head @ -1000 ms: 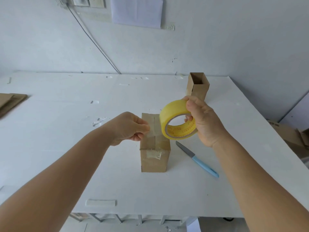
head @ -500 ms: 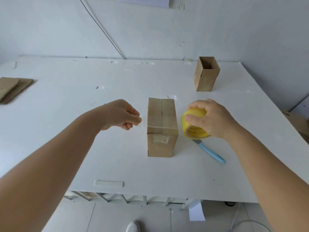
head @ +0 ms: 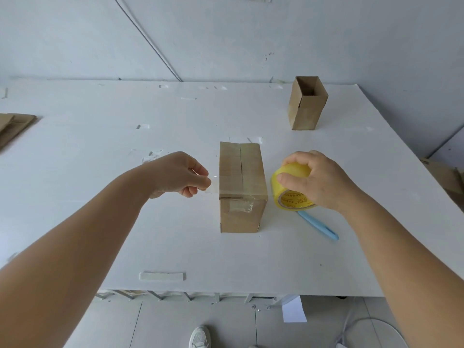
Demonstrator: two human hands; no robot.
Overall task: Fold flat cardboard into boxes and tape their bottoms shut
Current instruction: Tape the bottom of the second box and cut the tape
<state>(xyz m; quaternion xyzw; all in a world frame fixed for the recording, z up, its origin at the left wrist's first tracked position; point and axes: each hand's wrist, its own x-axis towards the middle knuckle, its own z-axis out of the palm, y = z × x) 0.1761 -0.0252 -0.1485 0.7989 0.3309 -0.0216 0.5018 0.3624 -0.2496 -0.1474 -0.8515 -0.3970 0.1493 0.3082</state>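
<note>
Stretching tape across box (head: 241, 177): roll (head: 292, 189) lowered from above box to worktop (head: 100, 146), gripped by right hand (head: 319, 182); tape end pinched by left hand (head: 180, 174); crosswise strip nearly laid.

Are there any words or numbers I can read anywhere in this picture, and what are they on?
Red print on the inner core of the yellow tape roll, held by the right hand: too small and blurred to read.
Cardboard boxes, table, wall: no text seen.
</note>
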